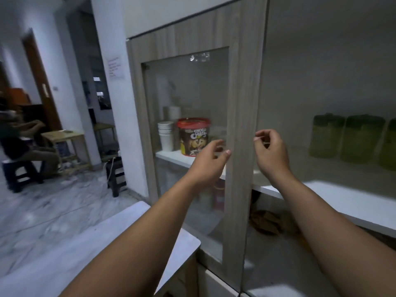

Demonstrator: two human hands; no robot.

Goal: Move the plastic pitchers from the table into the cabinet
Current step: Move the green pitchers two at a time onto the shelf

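Both bare forearms reach up from the bottom edge toward a cabinet (242, 103) with a pale, wood-grain frame. At the frame's vertical stile, the left hand (209, 161) has loosely spread, curled fingers, thumb tip against the stile's left edge, and nothing in its grasp. On the other side of the stile the right hand (270, 153) has its fingers curled inward and thumb and forefinger nearly pinched; it holds no object, and I cannot tell whether it touches the door edge. Behind the clear glass door (188, 116) on the left, a white shelf (171, 156) carries a stack of white paper cups (165, 135) beside a round tub with a red lid (194, 137), its brown label reading "CHOCO CHIPS". Right of the stile, a frosted panel (321, 82) blurs 3 green plastic pitchers (362, 138) with darker lids, standing in a row on the same shelf level inside the cabinet. Smooth white countertop (128, 228) lies below the left arm. Beyond it, grey-veined marble floor (53, 206), a small wooden table (64, 138), and a seated person (19, 142).
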